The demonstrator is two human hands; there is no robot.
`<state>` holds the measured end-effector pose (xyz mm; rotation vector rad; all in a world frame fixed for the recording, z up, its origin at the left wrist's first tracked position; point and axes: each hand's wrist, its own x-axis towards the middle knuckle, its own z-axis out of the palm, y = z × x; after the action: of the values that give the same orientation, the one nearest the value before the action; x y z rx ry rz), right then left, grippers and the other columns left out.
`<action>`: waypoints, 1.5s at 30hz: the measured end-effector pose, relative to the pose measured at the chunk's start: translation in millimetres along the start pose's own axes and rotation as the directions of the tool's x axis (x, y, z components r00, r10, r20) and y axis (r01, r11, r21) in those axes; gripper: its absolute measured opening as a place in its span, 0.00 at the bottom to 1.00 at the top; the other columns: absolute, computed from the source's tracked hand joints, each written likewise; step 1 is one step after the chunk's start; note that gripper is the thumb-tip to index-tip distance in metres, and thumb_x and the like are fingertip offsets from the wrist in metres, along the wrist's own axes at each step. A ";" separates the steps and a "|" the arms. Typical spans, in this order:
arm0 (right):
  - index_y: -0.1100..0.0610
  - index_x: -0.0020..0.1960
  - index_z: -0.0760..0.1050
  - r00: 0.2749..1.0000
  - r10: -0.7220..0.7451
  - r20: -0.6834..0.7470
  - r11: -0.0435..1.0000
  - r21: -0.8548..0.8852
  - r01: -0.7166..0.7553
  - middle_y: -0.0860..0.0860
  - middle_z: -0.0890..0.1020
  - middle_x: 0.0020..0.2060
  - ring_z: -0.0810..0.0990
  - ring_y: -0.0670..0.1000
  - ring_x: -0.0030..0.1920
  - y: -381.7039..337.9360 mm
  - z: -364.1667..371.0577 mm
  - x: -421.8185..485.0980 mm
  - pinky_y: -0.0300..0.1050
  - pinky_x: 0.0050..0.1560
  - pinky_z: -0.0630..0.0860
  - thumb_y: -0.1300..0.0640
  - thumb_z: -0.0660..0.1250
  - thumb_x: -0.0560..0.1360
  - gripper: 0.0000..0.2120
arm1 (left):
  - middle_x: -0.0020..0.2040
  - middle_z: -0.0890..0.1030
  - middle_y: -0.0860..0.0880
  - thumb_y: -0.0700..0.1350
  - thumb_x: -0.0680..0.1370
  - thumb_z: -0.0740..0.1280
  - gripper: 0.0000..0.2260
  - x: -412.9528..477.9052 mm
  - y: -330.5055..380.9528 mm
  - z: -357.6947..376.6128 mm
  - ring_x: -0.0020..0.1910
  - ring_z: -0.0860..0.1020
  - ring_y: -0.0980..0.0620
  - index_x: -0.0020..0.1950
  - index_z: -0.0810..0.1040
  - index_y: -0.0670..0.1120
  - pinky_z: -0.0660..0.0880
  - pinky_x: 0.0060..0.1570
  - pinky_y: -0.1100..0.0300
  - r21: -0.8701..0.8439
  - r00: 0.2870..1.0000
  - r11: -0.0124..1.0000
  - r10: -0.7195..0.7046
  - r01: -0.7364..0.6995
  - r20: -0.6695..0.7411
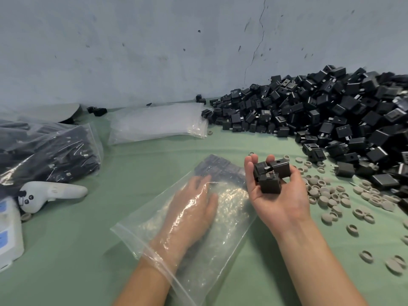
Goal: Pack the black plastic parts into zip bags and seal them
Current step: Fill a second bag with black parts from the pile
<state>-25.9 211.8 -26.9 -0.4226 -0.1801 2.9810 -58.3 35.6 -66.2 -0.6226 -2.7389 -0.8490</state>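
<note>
A clear zip bag [223, 235] lies on the green table [77, 239], its mouth toward me. My left hand [189, 208] is inside it up to the wrist, fingers stretched flat toward several black parts [218, 167] stacked at the bag's far end. My right hand [276, 191] hovers palm up just right of the bag. It cradles three black plastic parts [270, 175] in its curled fingers. A large heap of loose black parts [326, 120] fills the far right of the table.
A stack of empty zip bags [156, 123] lies at the back centre. Filled bags [44, 151] sit at the left, with a white controller [53, 193] and a white box [8, 235] near them. Several grey round caps [340, 197] are scattered at the right.
</note>
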 end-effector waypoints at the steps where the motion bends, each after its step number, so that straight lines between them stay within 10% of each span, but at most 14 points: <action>1: 0.60 0.46 0.80 1.000 -0.004 0.005 1.000 -0.002 0.004 0.60 0.81 0.58 0.85 0.60 0.52 0.3 0.1 -1.0 0.52 0.47 0.84 0.52 0.62 0.80 0.13 | 0.64 0.76 0.50 0.49 0.82 0.62 0.18 -3.1 0.5 -3.2 0.55 0.79 0.49 0.72 0.71 0.50 0.75 0.59 0.49 -0.052 1.000 0.999 0.012 -0.013 -0.013; 7: 0.59 0.43 0.81 0.999 0.041 0.025 0.999 -0.037 -0.040 0.60 0.83 0.55 0.84 0.63 0.54 11.4 0.2 -11.1 0.59 0.56 0.81 0.48 0.59 0.81 0.19 | 0.56 0.76 0.62 0.38 0.80 0.61 0.14 -30.7 -7.8 -30.9 0.49 0.77 0.61 0.59 0.80 0.53 0.70 0.51 0.70 -0.190 0.998 0.980 0.045 -0.052 -0.042; 11: 0.57 0.47 0.80 0.996 0.063 0.056 0.997 -0.056 -0.060 0.60 0.83 0.54 0.84 0.63 0.54 26.5 0.5 -24.3 0.59 0.58 0.80 0.47 0.60 0.81 0.16 | 0.39 0.83 0.50 0.41 0.71 0.59 0.14 -65.9 -6.4 -55.5 0.43 0.81 0.46 0.46 0.84 0.46 0.77 0.47 0.59 -0.342 0.974 0.928 -0.196 0.148 -0.111; 15: 0.59 0.46 0.81 0.992 0.088 0.095 0.991 -0.111 -0.077 0.62 0.83 0.54 0.84 0.65 0.52 40.7 2.3 -41.8 0.61 0.53 0.82 0.46 0.63 0.80 0.17 | 0.25 0.75 0.56 0.41 0.64 0.57 0.13 -96.4 7.9 -91.1 0.25 0.72 0.58 0.35 0.79 0.52 0.64 0.25 0.69 -0.326 0.886 0.936 -0.260 0.133 -0.385; 19: 0.60 0.46 0.81 0.986 0.133 0.099 0.976 -0.185 -0.113 0.63 0.83 0.55 0.84 0.65 0.52 57.7 2.3 -58.5 0.61 0.51 0.82 0.47 0.65 0.79 0.16 | 0.27 0.73 0.58 0.40 0.65 0.55 0.11 -113.8 28.6 -108.7 0.24 0.68 0.60 0.36 0.74 0.52 0.60 0.25 0.71 -0.287 0.811 0.958 -0.163 -0.006 -0.562; 27: 0.55 0.48 0.80 0.964 0.257 0.069 0.917 -0.332 -0.221 0.59 0.84 0.55 0.84 0.62 0.56 94.7 -8.6 -82.6 0.55 0.57 0.80 0.42 0.63 0.79 0.17 | 0.60 0.66 0.63 0.59 0.78 0.58 0.19 -127.9 43.7 -69.8 0.53 0.74 0.59 0.69 0.65 0.61 0.74 0.47 0.61 -0.037 0.991 0.999 0.026 -0.031 -0.131; 36: 0.58 0.41 0.77 0.970 0.225 0.095 0.960 -0.189 -0.204 0.60 0.83 0.48 0.84 0.63 0.46 99.8 -6.9 -84.4 0.55 0.46 0.84 0.49 0.63 0.79 0.14 | 0.44 0.79 0.63 0.62 0.69 0.68 0.14 -146.4 18.5 -95.1 0.40 0.78 0.61 0.52 0.69 0.64 0.71 0.39 0.70 -0.317 0.914 0.941 -0.230 0.121 -0.333; 45: 0.58 0.43 0.77 0.992 0.098 0.080 0.981 -0.175 -0.083 0.58 0.83 0.49 0.85 0.61 0.48 63.5 -6.9 -75.8 0.51 0.47 0.84 0.48 0.62 0.79 0.15 | 0.45 0.72 0.65 0.48 0.76 0.68 0.10 -162.0 -20.1 -104.0 0.49 0.72 0.63 0.54 0.72 0.61 0.68 0.43 0.68 0.015 0.969 0.974 -0.221 0.224 -0.111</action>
<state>41.5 139.3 -21.7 -0.3242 -0.4407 3.0880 84.1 -93.3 -42.3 -0.2566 -2.7496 -0.8622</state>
